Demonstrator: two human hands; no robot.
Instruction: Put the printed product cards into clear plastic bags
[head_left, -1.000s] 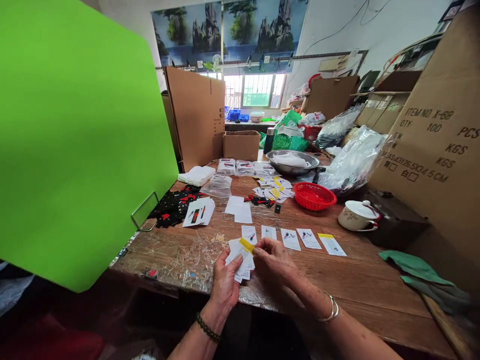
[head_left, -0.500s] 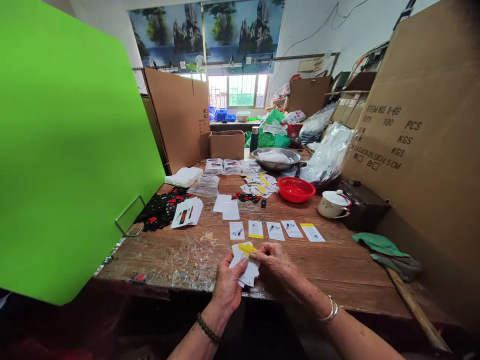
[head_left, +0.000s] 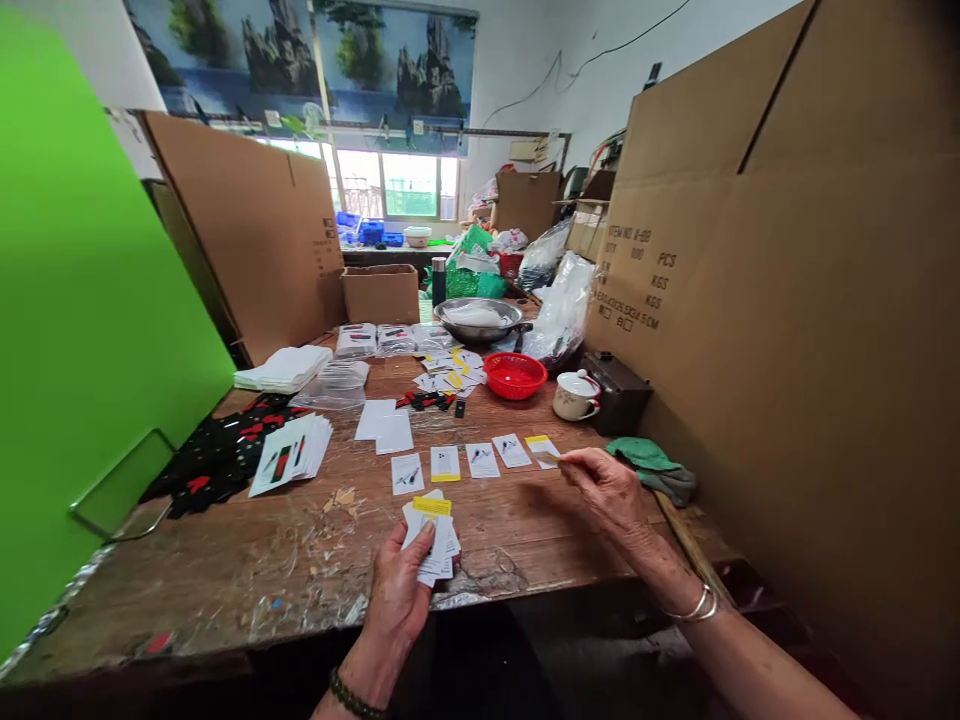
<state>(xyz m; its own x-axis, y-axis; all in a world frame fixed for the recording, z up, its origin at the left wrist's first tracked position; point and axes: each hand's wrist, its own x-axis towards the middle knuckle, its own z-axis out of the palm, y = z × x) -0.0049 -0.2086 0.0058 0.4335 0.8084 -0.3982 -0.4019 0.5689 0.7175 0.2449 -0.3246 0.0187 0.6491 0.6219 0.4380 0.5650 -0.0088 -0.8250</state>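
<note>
Left hand [head_left: 401, 585] grips a fanned stack of cards [head_left: 431, 535], yellow-banded card on top, above the near edge of the wooden counter [head_left: 300, 560]. Right hand [head_left: 607, 490] is out to the right, fingertips pinched on a card [head_left: 551, 460] at the right end of a row of cards [head_left: 469, 462] lying face up on the counter. Beyond the row: a red basket [head_left: 514, 375], a lidded cup [head_left: 576, 395], a metal bowl [head_left: 480, 320]. A green cloth [head_left: 649, 465] lies just right of the right hand.
</note>
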